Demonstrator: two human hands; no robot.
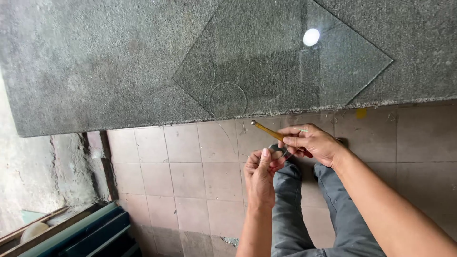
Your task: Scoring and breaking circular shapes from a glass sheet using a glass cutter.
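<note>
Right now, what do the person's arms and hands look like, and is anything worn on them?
Both forearms are bare, no sleeves in view. The left hand and right hand show no gloves, watch or rings. Grey trousers cover the legs below them.

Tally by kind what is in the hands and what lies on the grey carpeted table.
Glass sheets on the carpeted table: 1, the clear square glass pane with a scored circle
Slim tools: 1, the yellow-handled glass cutter in the right hand
Small round pieces: 1, the glass disc pinched by the left hand
Total: 3
</note>
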